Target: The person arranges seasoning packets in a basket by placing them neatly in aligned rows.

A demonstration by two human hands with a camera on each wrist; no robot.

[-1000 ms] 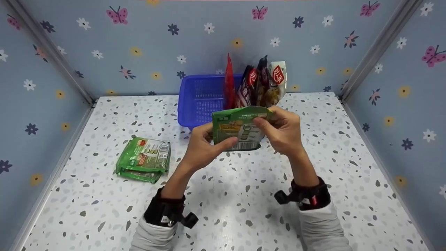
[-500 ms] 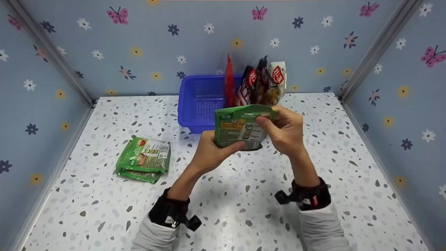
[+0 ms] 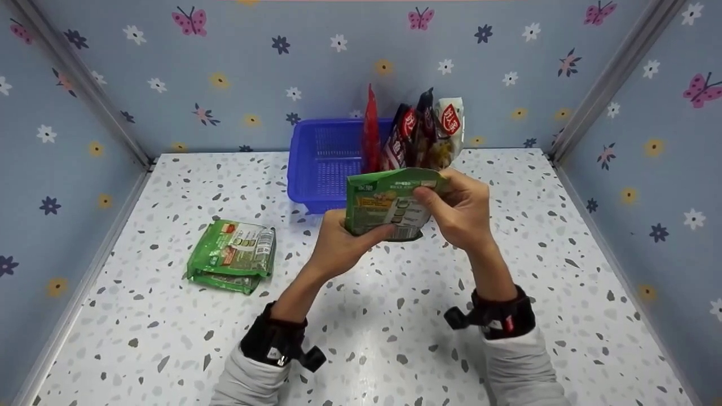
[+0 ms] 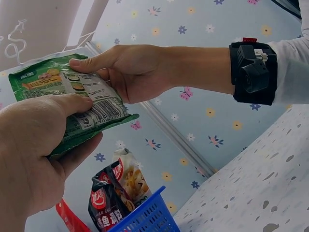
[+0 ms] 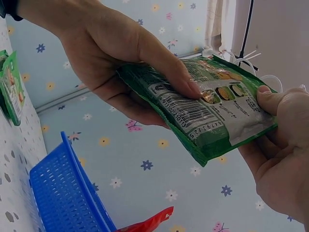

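A green food packet (image 3: 389,206) with a barcode and printed back is held up in front of the basket. My left hand (image 3: 341,242) grips its lower left side, thumb across the printed face. At the upper right edge, my right hand (image 3: 462,211) pinches it between thumb and fingers. In the left wrist view both thumbs lie on the printed side of the packet (image 4: 104,104). The right wrist view shows the packet (image 5: 193,113) tilted, fingers underneath it.
A blue plastic basket (image 3: 318,194) stands against the back wall. In its right part a red pouch (image 3: 370,135), dark pouches (image 3: 399,138) and a white pouch (image 3: 451,121) stand upright. Stacked green packets (image 3: 234,254) lie on the speckled table (image 3: 361,349) at left.
My left hand has shifted slightly right along the packet, and its thumb reaches further over the printed face. The packet moved a little right and up. The right hand keeps its pinch.
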